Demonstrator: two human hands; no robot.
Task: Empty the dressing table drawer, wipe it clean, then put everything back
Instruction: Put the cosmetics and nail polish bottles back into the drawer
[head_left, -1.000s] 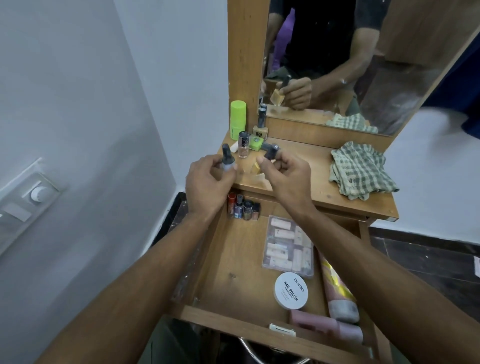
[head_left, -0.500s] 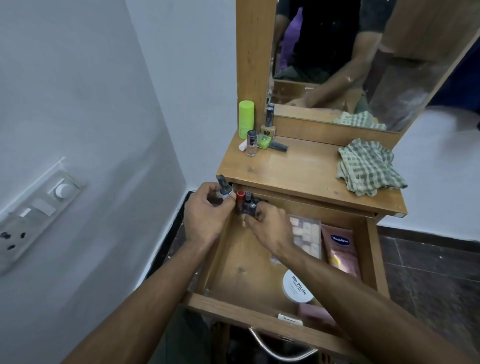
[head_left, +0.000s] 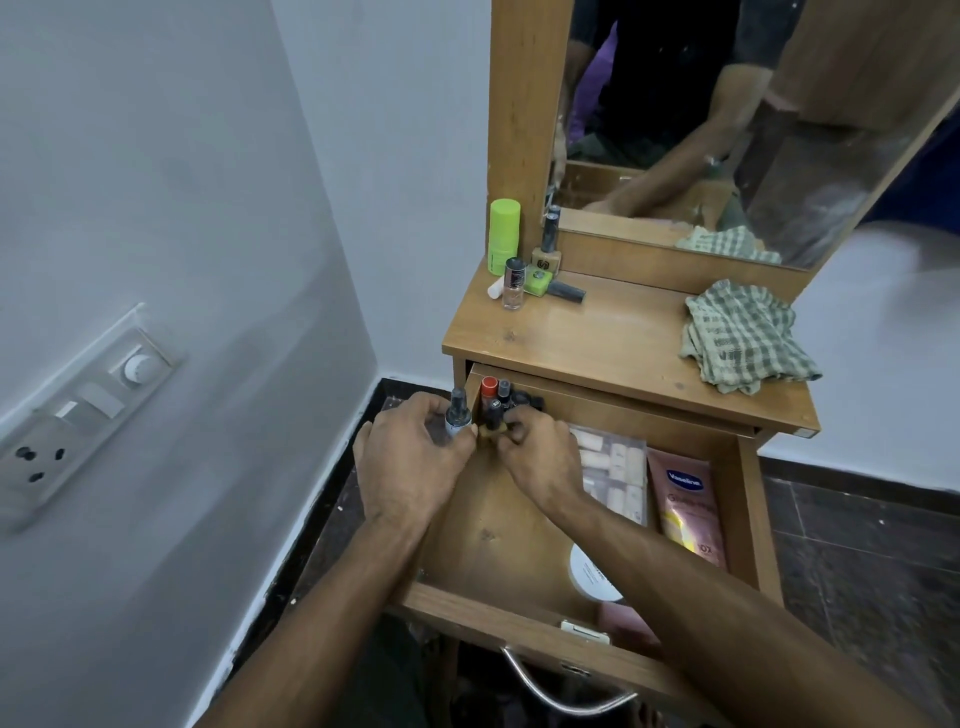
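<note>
At the drawer's (head_left: 498, 618) back left corner, the left hand (head_left: 410, 467) grips a small dark-capped bottle (head_left: 458, 418) upright just outside the drawer's left wall. The right hand (head_left: 540, 457) pinches another small bottle (head_left: 492, 421) among the upright bottles (head_left: 496, 392) inside that corner. A pink tube (head_left: 685, 504) along the drawer's right wall reads "Vaseline".

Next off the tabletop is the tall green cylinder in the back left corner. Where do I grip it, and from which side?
Grip the green cylinder around its upper body, coming from the front. It stands upright; the mirror post is close behind it and small bottles crowd its base, so the top half is the free part.
</note>
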